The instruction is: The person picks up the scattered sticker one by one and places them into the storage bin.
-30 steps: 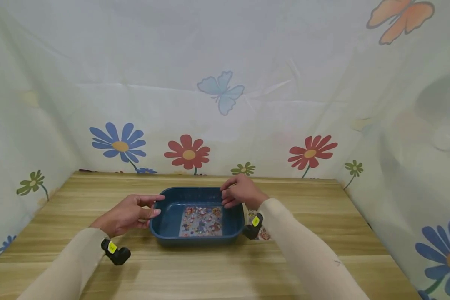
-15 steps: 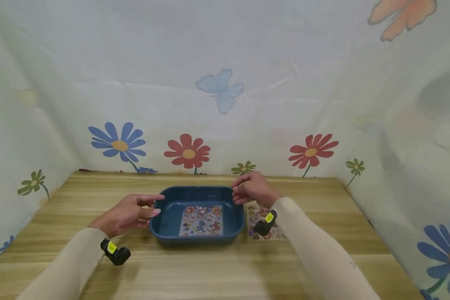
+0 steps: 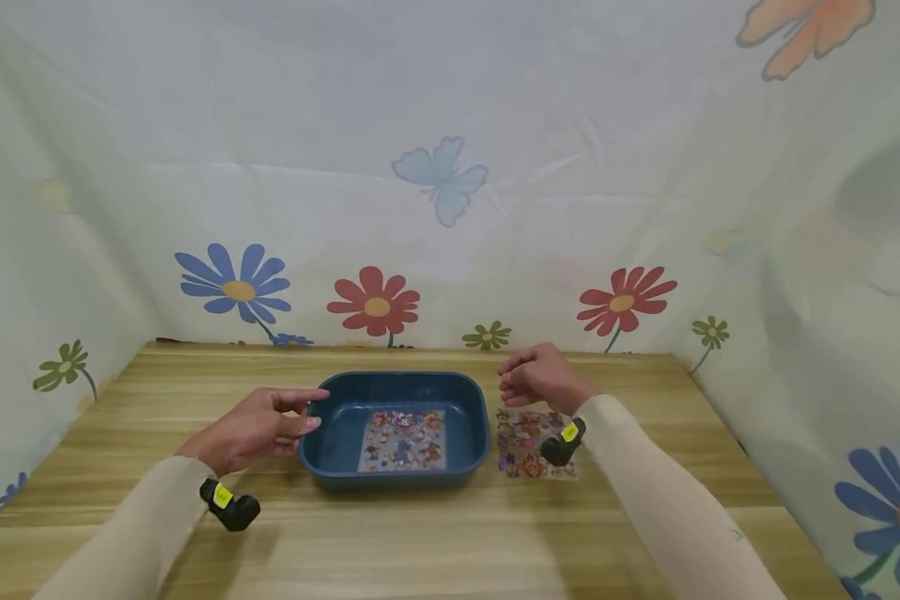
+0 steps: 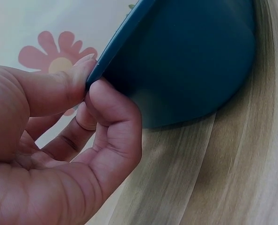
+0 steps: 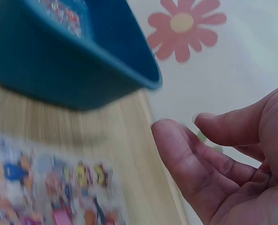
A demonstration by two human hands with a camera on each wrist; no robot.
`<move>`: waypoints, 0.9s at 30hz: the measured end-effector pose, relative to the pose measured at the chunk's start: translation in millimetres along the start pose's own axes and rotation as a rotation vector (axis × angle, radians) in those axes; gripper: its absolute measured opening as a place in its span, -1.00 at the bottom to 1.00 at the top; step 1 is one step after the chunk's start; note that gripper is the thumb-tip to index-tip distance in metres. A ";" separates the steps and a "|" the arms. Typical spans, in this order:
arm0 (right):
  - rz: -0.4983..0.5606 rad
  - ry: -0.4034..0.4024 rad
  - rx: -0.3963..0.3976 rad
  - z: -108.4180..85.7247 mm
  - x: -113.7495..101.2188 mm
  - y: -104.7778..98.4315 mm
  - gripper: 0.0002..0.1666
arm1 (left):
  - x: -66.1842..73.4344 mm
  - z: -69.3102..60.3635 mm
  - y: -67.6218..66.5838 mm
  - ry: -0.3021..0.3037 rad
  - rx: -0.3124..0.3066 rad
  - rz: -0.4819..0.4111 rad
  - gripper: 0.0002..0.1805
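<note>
A dark blue rectangular tray [image 3: 330, 450] stands on the wooden table. Inside it lies a clear sticker sheet [image 3: 402, 442] printed with small colourful figures. At the tray's left end, my left hand [image 3: 251, 429] pinches the rim between thumb and fingers, plain in the left wrist view [image 4: 115, 117]. My right hand [image 3: 543, 379] hovers to the right of the tray, holding nothing; thumb and forefinger are apart in the right wrist view [image 5: 223, 159]. Below it a second sticker sheet [image 3: 521, 446] lies flat on the table, partly hidden by the wrist camera.
The wooden table [image 3: 390, 542] reaches back to a pale cloth backdrop [image 3: 450, 108] with printed flowers and butterflies. More cloth hangs along the left and right sides. A black camera [image 3: 562, 442] is strapped to the right wrist, another [image 3: 228, 504] to the left.
My right hand has drawn out of the tray and moved right, past its right rim, uncovering more of the second sticker sheet. My left hand keeps its hold on the tray.
</note>
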State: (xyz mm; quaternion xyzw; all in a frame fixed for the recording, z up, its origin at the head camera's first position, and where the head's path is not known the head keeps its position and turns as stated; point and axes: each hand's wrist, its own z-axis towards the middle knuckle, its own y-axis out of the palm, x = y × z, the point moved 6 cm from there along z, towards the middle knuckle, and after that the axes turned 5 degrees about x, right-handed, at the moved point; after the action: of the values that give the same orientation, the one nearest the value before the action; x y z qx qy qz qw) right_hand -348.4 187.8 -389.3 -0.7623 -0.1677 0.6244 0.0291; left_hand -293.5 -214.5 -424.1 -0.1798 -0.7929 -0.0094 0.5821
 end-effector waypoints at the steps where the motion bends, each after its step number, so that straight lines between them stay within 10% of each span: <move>1: -0.007 0.001 0.001 -0.3 2.6 -3.8 -0.75 | -0.1 0.3 0.1 0.003 -0.002 0.003 -0.22; 27: -0.483 -0.077 0.179 -2.6 69.0 -67.5 -0.71 | -3.3 0.9 -0.9 0.019 -0.002 0.012 -0.22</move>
State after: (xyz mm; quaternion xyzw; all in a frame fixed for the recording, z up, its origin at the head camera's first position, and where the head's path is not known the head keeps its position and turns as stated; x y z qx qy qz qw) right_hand -349.4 271.9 -436.6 -0.6703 -0.2897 0.6403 0.2384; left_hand -293.8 -216.1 -427.2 -0.1851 -0.7862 -0.0082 0.5896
